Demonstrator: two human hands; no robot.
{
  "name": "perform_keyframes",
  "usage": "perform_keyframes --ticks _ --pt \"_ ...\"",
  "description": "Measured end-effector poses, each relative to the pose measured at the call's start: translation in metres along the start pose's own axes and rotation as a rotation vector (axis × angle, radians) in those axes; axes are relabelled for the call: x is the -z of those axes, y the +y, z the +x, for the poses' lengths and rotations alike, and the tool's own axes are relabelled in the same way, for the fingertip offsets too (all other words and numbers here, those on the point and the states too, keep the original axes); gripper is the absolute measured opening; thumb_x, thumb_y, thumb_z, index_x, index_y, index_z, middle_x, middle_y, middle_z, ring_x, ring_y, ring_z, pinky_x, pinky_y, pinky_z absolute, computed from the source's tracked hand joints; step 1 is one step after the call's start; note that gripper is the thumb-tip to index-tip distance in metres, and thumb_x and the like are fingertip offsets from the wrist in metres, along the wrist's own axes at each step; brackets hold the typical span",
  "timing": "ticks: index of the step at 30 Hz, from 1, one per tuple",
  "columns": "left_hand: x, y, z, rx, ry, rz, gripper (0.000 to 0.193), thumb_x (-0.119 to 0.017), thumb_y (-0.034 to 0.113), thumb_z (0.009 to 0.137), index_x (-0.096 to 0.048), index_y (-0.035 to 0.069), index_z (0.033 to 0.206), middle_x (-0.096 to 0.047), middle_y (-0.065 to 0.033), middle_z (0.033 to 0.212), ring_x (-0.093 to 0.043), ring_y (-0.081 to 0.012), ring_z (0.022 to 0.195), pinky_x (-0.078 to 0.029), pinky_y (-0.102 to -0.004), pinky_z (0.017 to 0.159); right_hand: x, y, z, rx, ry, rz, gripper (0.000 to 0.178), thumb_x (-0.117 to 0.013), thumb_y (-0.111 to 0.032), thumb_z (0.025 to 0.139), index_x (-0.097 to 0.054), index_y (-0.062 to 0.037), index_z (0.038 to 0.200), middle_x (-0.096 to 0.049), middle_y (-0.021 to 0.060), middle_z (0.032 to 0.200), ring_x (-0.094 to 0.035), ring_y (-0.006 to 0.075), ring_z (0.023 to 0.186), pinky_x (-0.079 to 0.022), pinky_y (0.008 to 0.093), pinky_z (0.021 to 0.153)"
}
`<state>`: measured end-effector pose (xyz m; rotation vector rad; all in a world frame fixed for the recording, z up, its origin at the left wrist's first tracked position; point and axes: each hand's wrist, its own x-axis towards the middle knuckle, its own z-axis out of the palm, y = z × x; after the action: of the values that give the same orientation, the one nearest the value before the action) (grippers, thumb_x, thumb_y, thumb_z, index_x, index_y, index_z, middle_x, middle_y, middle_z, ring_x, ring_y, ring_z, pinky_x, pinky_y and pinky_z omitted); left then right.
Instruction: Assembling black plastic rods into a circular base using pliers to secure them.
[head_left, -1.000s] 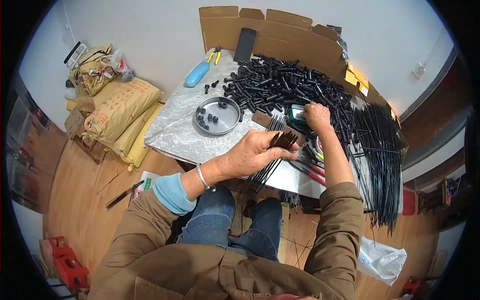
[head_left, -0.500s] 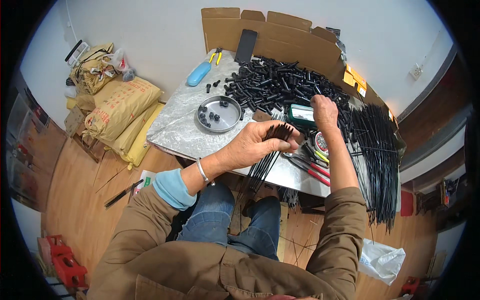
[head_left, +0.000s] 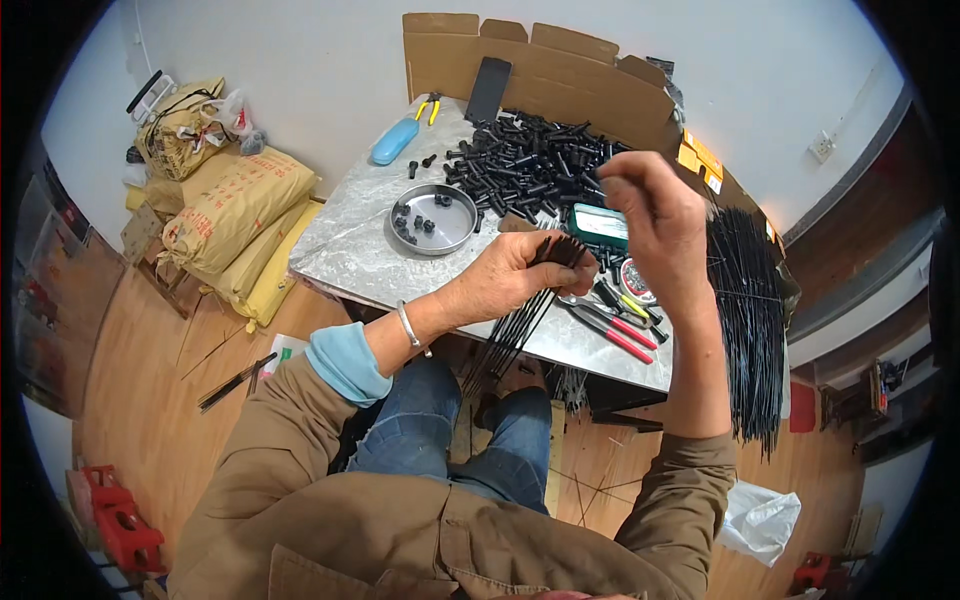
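- Right hand point(head_left: 665, 215) now sits nearer the camera than before, right of the green box point(head_left: 598, 224); its fingers curl (cannot tell whether anything is held);
- Left hand point(head_left: 498, 279) grips a bundle of thin black rods point(head_left: 513, 333); their lower ends slant past the table's point(head_left: 350, 225) front edge.

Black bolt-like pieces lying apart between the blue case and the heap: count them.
2: one piece nearer the blue case, the other piece nearer the heap. None seems hidden there.

Head-worn fisheye view, close above, downward over lap point(head_left: 411, 415) and tabletop point(head_left: 345, 225).
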<state>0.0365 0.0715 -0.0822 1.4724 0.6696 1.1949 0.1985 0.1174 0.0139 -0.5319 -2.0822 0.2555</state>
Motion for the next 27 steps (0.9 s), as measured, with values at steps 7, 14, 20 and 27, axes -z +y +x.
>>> perform_keyframes --ticks 7,14,20,27 --pt "-0.007 0.000 -0.001 0.026 -0.008 -0.024 0.022 -0.056 0.007 0.092 -0.060 -0.001 0.112 -0.069 -0.0106 0.098 -0.065 -0.0170 0.095 -0.051 -0.0307 0.089 -0.007 -0.002 -0.004 0.131 -0.279 -0.182 0.008 -0.064 0.003 0.078 -0.062 -0.0011 0.084 -0.057 0.0123 0.077 -0.060 0.0259 0.070 -0.048 0.0324 0.063" --pt "-0.002 -0.003 -0.003 -0.031 -0.002 -0.026 0.021 -0.057 0.009 0.093 -0.060 -0.001 0.110 -0.069 -0.0094 0.096 -0.065 -0.0153 0.091 -0.051 -0.0285 0.085 0.010 -0.014 -0.004 -0.067 -0.119 -0.062 0.012 -0.059 0.005 0.083 -0.065 0.0011 0.092 -0.060 0.0073 0.083 -0.060 0.0166 0.076 -0.047 0.0262 0.066" --pt "0.001 -0.002 -0.004 -0.064 0.009 -0.053 0.021 -0.056 0.013 0.094 -0.060 0.000 0.110 -0.069 -0.0091 0.096 -0.065 -0.0149 0.091 -0.051 -0.0287 0.085 0.012 -0.008 -0.038 -0.105 -0.137 -0.082 0.016 -0.060 0.006 0.081 -0.068 -0.0009 0.093 -0.061 0.0061 0.084 -0.059 0.0136 0.080 -0.046 0.0270 0.069" --pt "-0.001 -0.003 -0.003 -0.065 0.022 0.035 0.020 -0.056 0.014 0.094 -0.061 0.002 0.109 -0.068 -0.0082 0.095 -0.066 -0.0151 0.092 -0.052 -0.0285 0.086 -0.001 -0.004 -0.059 -0.274 -0.032 0.034 0.010 -0.063 0.005 0.083 -0.062 0.0019 0.092 -0.061 0.0022 0.080 -0.057 0.0064 0.070 -0.047 0.0209 0.064"
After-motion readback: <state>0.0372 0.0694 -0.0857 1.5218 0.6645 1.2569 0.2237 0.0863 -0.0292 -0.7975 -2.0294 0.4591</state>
